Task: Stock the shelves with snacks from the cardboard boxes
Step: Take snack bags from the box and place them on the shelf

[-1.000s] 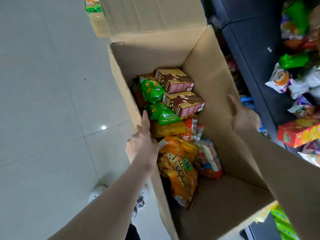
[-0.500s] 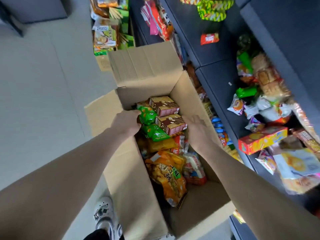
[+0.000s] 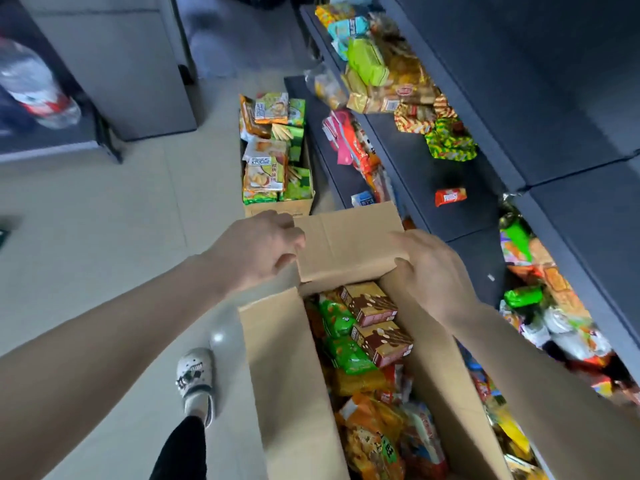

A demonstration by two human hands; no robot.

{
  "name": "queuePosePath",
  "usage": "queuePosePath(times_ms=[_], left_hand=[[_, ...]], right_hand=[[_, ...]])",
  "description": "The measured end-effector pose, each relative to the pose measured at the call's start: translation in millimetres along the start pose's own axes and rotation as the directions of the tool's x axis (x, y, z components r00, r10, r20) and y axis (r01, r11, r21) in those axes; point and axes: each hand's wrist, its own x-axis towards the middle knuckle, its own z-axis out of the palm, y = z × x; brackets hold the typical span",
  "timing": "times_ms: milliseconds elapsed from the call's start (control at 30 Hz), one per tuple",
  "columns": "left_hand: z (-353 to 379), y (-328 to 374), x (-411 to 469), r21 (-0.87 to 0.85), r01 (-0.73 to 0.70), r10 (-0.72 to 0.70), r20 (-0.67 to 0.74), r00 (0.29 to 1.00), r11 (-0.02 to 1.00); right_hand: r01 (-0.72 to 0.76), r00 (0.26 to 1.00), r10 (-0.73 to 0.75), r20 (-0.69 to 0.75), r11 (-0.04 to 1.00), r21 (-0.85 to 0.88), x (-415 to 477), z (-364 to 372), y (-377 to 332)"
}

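Observation:
An open cardboard box (image 3: 284,368) stands on the floor below me. Inside are two brown chocolate-stick boxes (image 3: 369,303), green packets (image 3: 337,318) and orange bags (image 3: 374,434). The box's far flap (image 3: 349,244) stands up. My left hand (image 3: 256,247) grips the flap's left edge with curled fingers. At the flap's right corner, my right hand (image 3: 433,275) holds it with the thumb on the inner face. Dark shelves (image 3: 460,216) on the right carry mixed snack packs.
A second, smaller box (image 3: 277,154) full of green and orange packets sits on the floor beyond the flap. A lone red packet (image 3: 450,196) lies on a shelf. My white shoe (image 3: 195,379) is left of the box. A grey cabinet (image 3: 114,64) stands at the far left.
Both hands have left the box's side walls and moved forward onto the far flap. The view has lifted, showing the second box and more of the shelves.

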Motion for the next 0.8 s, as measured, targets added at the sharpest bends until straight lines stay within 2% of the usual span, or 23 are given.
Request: queuePosePath(times_ms=[133,300,533,800], left_hand=[[-15.9,-90.5,48.8,0.020,-0.125,0.126,-0.033,0.991,0.992],[-40.3,-181.0,98.5,0.002,-0.166,0.165,-0.043,0.985,0.986],[-74.2,-278.5,153.7,0.039,-0.171,0.172,-0.024,0.985,0.985],[-74.0,-405.8,260.2,0.023,-0.129,0.129,0.001,0.992,0.991]], right_hand=[[0.002,0.999,-0.002,-0.049,1.000,0.009,101.1,23.4,-34.9],[-0.058,0.988,0.062,-0.141,0.998,0.032,189.8,48.6,-69.1],[-0.086,0.983,0.100,-0.154,0.992,0.092,295.7,60.2,-90.0],[-0.040,0.986,0.057,-0.154,0.992,0.116,445.2,91.4,-80.1]])
